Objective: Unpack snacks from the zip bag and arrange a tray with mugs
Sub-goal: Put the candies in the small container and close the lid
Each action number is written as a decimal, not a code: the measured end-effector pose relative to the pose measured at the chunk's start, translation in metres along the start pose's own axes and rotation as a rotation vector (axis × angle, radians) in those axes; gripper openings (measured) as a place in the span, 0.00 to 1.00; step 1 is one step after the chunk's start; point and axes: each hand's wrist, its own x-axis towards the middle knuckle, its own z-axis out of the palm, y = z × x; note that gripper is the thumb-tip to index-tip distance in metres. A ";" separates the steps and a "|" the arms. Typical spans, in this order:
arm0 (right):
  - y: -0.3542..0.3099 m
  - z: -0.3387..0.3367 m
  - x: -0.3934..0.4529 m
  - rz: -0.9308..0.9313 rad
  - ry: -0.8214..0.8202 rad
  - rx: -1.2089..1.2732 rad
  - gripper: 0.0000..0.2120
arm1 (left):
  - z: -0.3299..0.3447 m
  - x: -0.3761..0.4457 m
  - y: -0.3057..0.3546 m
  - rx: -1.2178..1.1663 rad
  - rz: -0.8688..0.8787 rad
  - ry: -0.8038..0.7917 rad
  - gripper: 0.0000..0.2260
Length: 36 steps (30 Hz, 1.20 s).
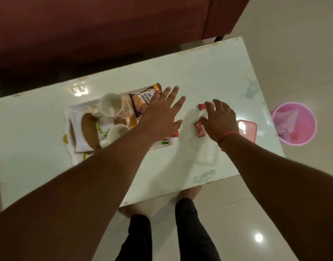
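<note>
Clear plastic, the zip bag (205,147) lies limp and slippery on the surface (209,72); right hand (220,119) curls over small red snack packs (199,129), left hand (160,112) spread flat. Pinch a corner.

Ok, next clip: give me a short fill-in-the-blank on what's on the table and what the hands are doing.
1. The two white mugs sit on the ____.
2. The peanut packet lies partly under the outspread fingers of the ____ hand.
3. The right hand reaches over small ____ snack packets on the table.
4. On the floor beside the table stands a ____ bucket.

Missing words: tray; left; red; pink
</note>
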 end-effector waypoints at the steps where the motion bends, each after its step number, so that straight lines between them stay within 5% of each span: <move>1: 0.012 -0.002 0.003 -0.010 0.017 -0.015 0.23 | 0.006 0.013 0.010 0.008 -0.008 -0.021 0.32; 13: 0.049 0.018 0.026 -0.332 -0.090 -0.114 0.15 | 0.041 0.121 0.066 0.017 -0.005 -0.216 0.20; 21: 0.060 0.027 0.029 -0.226 0.029 -0.042 0.08 | 0.037 0.150 0.072 0.065 0.020 -0.202 0.11; 31: 0.067 0.023 -0.066 0.173 0.134 0.364 0.07 | 0.024 0.063 0.109 -0.495 -0.338 0.041 0.10; 36: 0.050 0.039 -0.108 0.312 0.153 0.350 0.08 | 0.038 0.006 0.145 -0.573 -0.387 -0.026 0.10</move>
